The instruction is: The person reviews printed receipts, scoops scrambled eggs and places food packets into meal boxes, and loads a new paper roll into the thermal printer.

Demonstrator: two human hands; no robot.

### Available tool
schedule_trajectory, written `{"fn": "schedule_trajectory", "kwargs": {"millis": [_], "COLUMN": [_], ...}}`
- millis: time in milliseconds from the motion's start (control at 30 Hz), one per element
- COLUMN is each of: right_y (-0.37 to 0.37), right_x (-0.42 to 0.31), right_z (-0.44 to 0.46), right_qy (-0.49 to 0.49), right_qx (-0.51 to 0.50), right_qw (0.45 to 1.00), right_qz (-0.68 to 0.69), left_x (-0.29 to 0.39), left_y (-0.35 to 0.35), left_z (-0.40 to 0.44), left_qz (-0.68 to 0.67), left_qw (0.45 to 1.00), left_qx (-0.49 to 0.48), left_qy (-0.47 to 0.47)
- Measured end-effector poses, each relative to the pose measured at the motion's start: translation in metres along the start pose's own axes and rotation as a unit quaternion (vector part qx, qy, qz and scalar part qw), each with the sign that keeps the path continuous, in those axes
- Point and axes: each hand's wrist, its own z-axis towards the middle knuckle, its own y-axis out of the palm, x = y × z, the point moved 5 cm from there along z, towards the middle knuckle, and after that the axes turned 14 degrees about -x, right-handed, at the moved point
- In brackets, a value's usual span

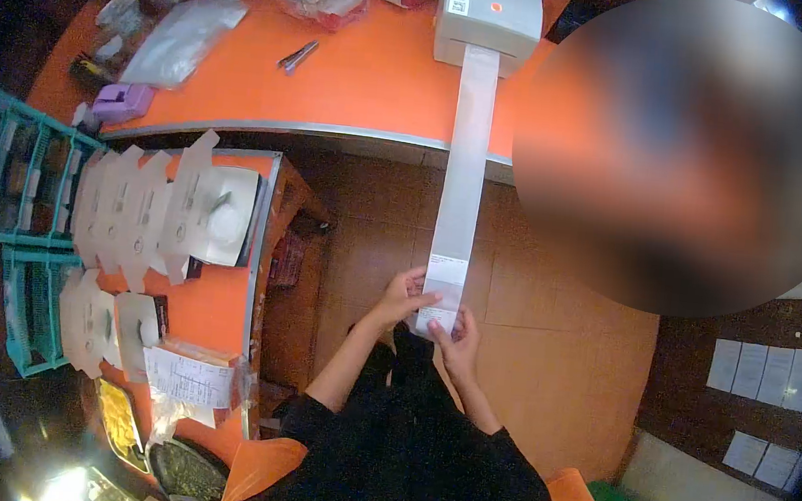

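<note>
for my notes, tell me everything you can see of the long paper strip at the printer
The long paper strip is narrow, pale, mostly blank and smooth-looking. Near its lower end are two patches of small, unreadable print with a greyer band between them. It runs fairly straight, slightly slanted, from the front of the white printer out past the edge of the orange table. The left-hand grip and right-hand grip hold its lower end, thumbs on top.

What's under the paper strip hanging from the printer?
The orange table lies under the paper strip near the printer, the tiled floor farther down. The left hand and right hand curl partly beneath its lower end; anything else directly behind it is covered.
</note>
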Motion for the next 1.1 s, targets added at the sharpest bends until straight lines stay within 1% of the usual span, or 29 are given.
{"fn": "schedule_trajectory", "kwargs": {"millis": [67, 133, 167, 200, 233, 267, 300, 333, 367, 400, 433, 467, 500, 533, 600, 633, 667, 700, 733, 767, 833, 867, 900, 933, 967, 1033, 1067, 1100], "right_y": [0.005, 0.007, 0.007, 0.003, 0.0, -0.003, -0.009, -0.015, -0.019, -0.024, -0.028, -0.033, -0.037, -0.042, -0.052, -0.054, -0.051, -0.044, -0.039, -0.025, -0.001, 0.009, 0.018, 0.03, 0.03, 0.028, 0.024, 0.021], "right_x": [0.001, 0.009, 0.014, 0.025, 0.038, 0.044, 0.052, 0.06, 0.07, 0.083, 0.097, 0.11, 0.123, 0.136, 0.158, 0.168, 0.184, 0.191, 0.2, 0.209, 0.221, 0.198, 0.177, 0.164, 0.155, 0.149, 0.139, 0.112], "right_z": [-0.014, -0.023, -0.028, -0.034, -0.037, -0.036, -0.03, -0.021, -0.011, 0.001, 0.013, 0.021, 0.028, 0.036, 0.051, 0.058, 0.068, 0.078, 0.088, 0.104, 0.132, 0.132, 0.133, 0.128, 0.127, 0.118, 0.119, 0.125], "right_qy": [0.027, 0.02, 0.016, 0.04, 0.063, 0.068, 0.07, 0.075, 0.088, 0.097, 0.108, 0.119, 0.13, 0.139, 0.149, 0.15, 0.139, 0.126, 0.111, 0.093, 0.07, 0.08, 0.09, 0.123, 0.117, 0.126, 0.125, 0.106], "right_qx": [-0.021, -0.033, -0.041, -0.036, -0.046, -0.074, -0.113, -0.145, -0.171, -0.19, -0.207, -0.219, -0.229, -0.236, -0.244, -0.243, -0.246, -0.245, -0.241, -0.249, -0.268, -0.271, -0.275, -0.303, -0.296, -0.322, -0.319, -0.314], "right_qw": [0.999, 0.999, 0.999, 0.999, 0.997, 0.993, 0.985, 0.976, 0.966, 0.957, 0.947, 0.938, 0.928, 0.919, 0.903, 0.898, 0.894, 0.892, 0.893, 0.892, 0.889, 0.886, 0.884, 0.869, 0.874, 0.924, 0.926, 0.931], "right_qz": [0.024, 0.019, 0.014, 0.005, -0.003, -0.055, -0.108, -0.144, -0.171, -0.198, -0.22, -0.242, -0.262, -0.282, -0.321, -0.335, -0.348, -0.358, -0.362, -0.366, -0.365, -0.367, -0.369, -0.372, -0.368, -0.161, -0.157, -0.153], "left_x": [0.0, 0.006, 0.001, -0.002, 0.004, 0.01, 0.025, 0.041, 0.058, 0.073, 0.087, 0.103, 0.113, 0.082, 0.057, 0.046, 0.03, 0.022, 0.012, 0.005, -0.004, 0.001, -0.001, 0.012, 0.029, 0.061, 0.079, 0.1], "left_y": [0.001, 0.003, 0.004, 0.004, 0.006, 0.006, 0.008, 0.015, 0.017, 0.015, 0.017, 0.026, 0.038, 0.023, 0.016, 0.005, -0.01, -0.029, -0.048, -0.072, -0.109, -0.12, -0.126, -0.127, -0.121, -0.111, -0.105, -0.099], "left_z": [-0.007, -0.015, -0.019, -0.025, -0.034, -0.048, -0.075, -0.108, -0.146, -0.19, -0.239, -0.285, -0.326, -0.365, -0.427, -0.45, -0.472, -0.486, -0.496, -0.502, -0.502, -0.499, -0.506, -0.501, -0.497, -0.488, -0.481, -0.472], "left_qz": [-0.01, -0.001, -0.02, -0.039, 0.047, 0.134, 0.231, 0.322, 0.387, 0.431, 0.468, 0.464, 0.447, 0.438, 0.318, 0.282, 0.256, 0.233, 0.222, 0.232, 0.279, 0.298, 0.28, 0.263, 0.248, 0.241, 0.242, 0.247], "left_qw": [0.999, 0.998, 0.999, 0.999, 0.998, 0.99, 0.965, 0.924, 0.862, 0.781, 0.685, 0.598, 0.487, 0.432, 0.346, 0.345, 0.37, 0.411, 0.445, 0.463, 0.478, 0.479, 0.479, 0.481, 0.482, 0.482, 0.482, 0.481], "left_qx": [0.03, 0.043, 0.03, 0.024, 0.018, 0.029, 0.11, 0.194, 0.31, 0.432, 0.536, 0.649, 0.746, 0.787, 0.882, 0.894, 0.891, 0.879, 0.865, 0.855, 0.83, 0.817, 0.823, 0.829, 0.833, 0.834, 0.831, 0.827], "left_qy": [0.028, 0.047, 0.032, 0.021, 0.029, 0.033, 0.06, 0.074, 0.105, 0.132, 0.154, 0.076, 0.08, 0.05, -0.027, -0.044, -0.057, -0.068, -0.064, -0.036, 0.07, 0.118, 0.12, 0.114, 0.109, 0.121, 0.136, 0.154]}}
